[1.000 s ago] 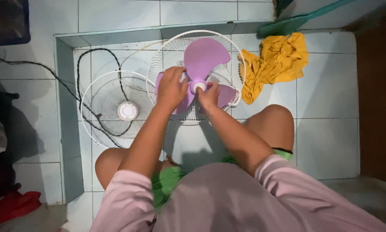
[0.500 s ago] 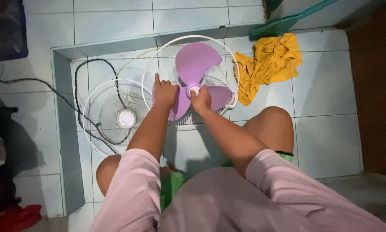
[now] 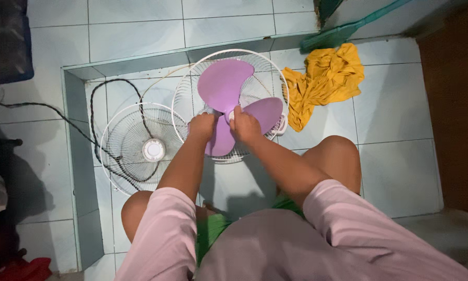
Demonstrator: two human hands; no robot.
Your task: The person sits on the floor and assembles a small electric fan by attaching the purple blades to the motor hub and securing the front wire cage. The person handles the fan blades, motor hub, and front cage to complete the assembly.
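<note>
Purple plastic catches the eye first: a three-bladed fan blade sits inside a round white wire guard that lies flat on the pale tiled floor, in the sunken part of the floor just below its raised back edge. Both hands meet at the middle of the blade. The left hand is closed over the root of the lower blade, fingers curled around its edge. The right hand lies just beside it, fingers bunched on the hub, which it covers; whether it pinches a cap there cannot be told. The upper blade points toward the back edge, the right blade reaches out past the right hand, and the lower blade comes down between the two wrists.

Left of the hands, touching or overlapping the first guard's rim, lies a second white wire guard with a round white disc at its centre. A black cable loops across it toward the left edge. Near the back right corner lies a crumpled yellow cloth, with a green handle just behind it.
</note>
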